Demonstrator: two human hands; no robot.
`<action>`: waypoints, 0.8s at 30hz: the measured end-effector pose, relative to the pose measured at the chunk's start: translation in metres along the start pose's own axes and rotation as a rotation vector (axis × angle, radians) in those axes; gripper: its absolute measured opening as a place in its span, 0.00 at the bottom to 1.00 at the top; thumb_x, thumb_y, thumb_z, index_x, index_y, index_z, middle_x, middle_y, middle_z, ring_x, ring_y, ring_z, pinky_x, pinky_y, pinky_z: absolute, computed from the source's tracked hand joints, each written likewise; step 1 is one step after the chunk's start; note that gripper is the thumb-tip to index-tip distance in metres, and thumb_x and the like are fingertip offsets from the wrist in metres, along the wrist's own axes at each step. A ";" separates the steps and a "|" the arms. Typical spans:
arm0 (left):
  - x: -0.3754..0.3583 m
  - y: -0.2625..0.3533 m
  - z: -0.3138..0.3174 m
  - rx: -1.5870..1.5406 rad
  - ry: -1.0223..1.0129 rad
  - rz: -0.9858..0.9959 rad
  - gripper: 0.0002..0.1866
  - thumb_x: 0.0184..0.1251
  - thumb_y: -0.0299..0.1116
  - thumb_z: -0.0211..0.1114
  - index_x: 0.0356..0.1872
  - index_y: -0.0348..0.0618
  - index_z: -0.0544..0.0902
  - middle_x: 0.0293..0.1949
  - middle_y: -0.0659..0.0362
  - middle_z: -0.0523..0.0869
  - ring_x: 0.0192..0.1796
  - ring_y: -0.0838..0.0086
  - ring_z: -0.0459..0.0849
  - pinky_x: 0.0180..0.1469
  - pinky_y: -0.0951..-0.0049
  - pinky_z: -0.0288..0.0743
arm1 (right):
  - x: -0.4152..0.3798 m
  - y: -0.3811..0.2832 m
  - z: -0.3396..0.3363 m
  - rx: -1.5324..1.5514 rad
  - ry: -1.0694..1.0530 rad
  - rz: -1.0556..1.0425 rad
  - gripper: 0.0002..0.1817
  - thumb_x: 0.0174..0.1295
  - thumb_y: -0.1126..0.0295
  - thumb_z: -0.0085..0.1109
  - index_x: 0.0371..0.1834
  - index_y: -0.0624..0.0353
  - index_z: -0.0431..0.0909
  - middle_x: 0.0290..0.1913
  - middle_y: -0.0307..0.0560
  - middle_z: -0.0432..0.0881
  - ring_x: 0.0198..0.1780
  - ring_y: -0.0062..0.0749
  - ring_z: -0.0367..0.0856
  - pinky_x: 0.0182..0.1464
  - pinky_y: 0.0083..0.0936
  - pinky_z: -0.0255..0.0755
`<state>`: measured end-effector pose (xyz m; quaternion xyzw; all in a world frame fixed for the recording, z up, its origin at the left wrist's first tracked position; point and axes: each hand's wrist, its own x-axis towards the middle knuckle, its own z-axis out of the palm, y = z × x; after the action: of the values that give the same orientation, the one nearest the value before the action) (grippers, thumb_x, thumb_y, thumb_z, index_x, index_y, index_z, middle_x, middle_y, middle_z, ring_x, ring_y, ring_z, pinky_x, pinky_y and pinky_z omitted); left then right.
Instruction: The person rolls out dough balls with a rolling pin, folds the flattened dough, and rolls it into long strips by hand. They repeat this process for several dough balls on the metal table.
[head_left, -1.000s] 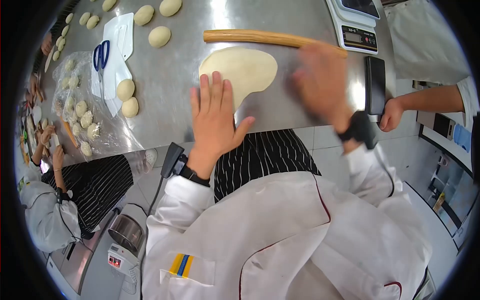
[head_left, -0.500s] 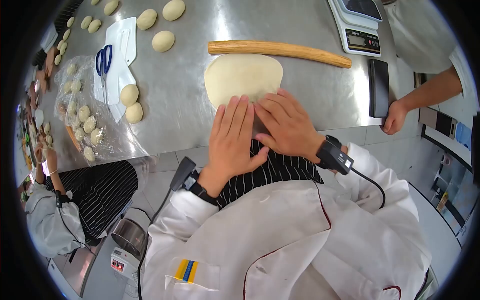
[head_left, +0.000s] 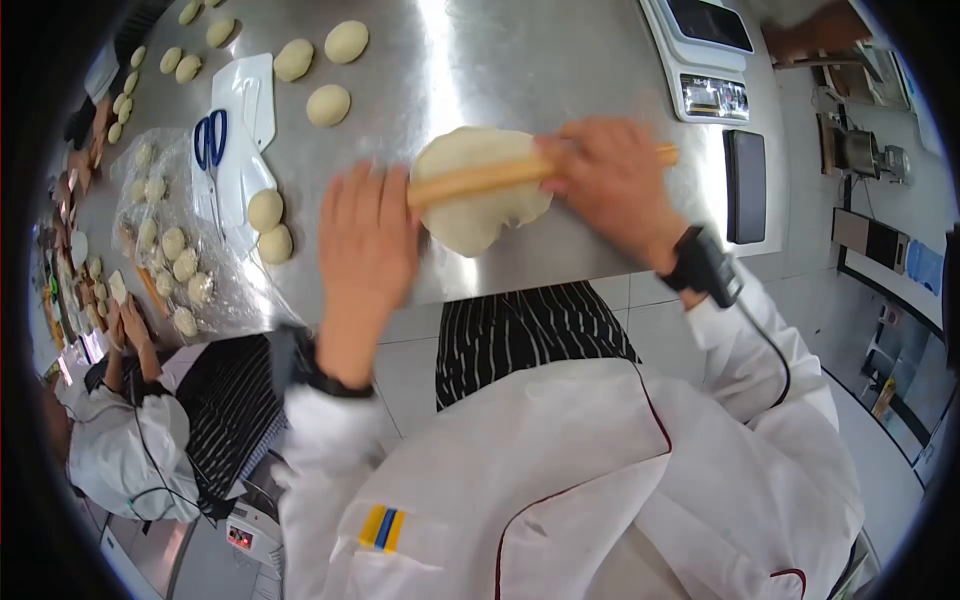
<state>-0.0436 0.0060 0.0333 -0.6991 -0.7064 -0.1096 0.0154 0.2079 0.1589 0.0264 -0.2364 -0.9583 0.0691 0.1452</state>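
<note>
A flattened sheet of pale dough (head_left: 470,220) with an uneven lower edge lies on the metal table (head_left: 520,70). Across it rests a wooden rolling pin (head_left: 480,180), slightly blurred. My right hand (head_left: 610,180) is wrapped round the pin toward its right end. At the pin's left end, my left hand (head_left: 368,230) has its fingers stretched forward, palm down, beside the dough; motion blurs it a little.
Dough balls (head_left: 328,105) lie at the upper left. Blue-handled scissors (head_left: 211,140) rest on a white scraper (head_left: 240,100), near plastic-covered dough balls (head_left: 172,242). A scale (head_left: 705,80) and phone (head_left: 745,186) sit at right. A co-worker (head_left: 130,440) is at left.
The rolling pin has come down from behind the dough onto it. My right hand has taken hold of it; my left hand has moved left off the dough. The person's arm at right is gone.
</note>
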 end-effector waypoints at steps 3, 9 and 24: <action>-0.029 0.036 0.022 -0.005 -0.123 -0.236 0.34 0.72 0.43 0.55 0.70 0.26 0.66 0.71 0.40 0.68 0.76 0.39 0.58 0.75 0.36 0.43 | -0.016 -0.022 0.018 -0.199 -0.045 0.124 0.29 0.64 0.46 0.57 0.62 0.53 0.78 0.67 0.47 0.75 0.70 0.46 0.69 0.70 0.60 0.54; 0.017 0.019 0.041 0.124 -0.142 -0.403 0.37 0.73 0.53 0.51 0.72 0.33 0.68 0.76 0.40 0.61 0.79 0.35 0.48 0.75 0.32 0.33 | 0.010 0.012 0.032 -0.216 -0.061 0.307 0.30 0.71 0.48 0.47 0.70 0.54 0.71 0.75 0.51 0.65 0.76 0.54 0.59 0.72 0.70 0.42; 0.016 0.011 0.037 -0.025 -0.091 -0.174 0.37 0.70 0.48 0.54 0.74 0.33 0.63 0.76 0.40 0.61 0.78 0.40 0.53 0.76 0.37 0.41 | -0.005 0.017 0.023 -0.100 -0.124 0.301 0.35 0.70 0.45 0.48 0.72 0.59 0.67 0.75 0.55 0.66 0.78 0.52 0.57 0.76 0.62 0.44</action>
<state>-0.0281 0.0279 0.0010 -0.6396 -0.7629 -0.0875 -0.0347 0.2119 0.1703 -0.0002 -0.3793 -0.9214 0.0568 0.0621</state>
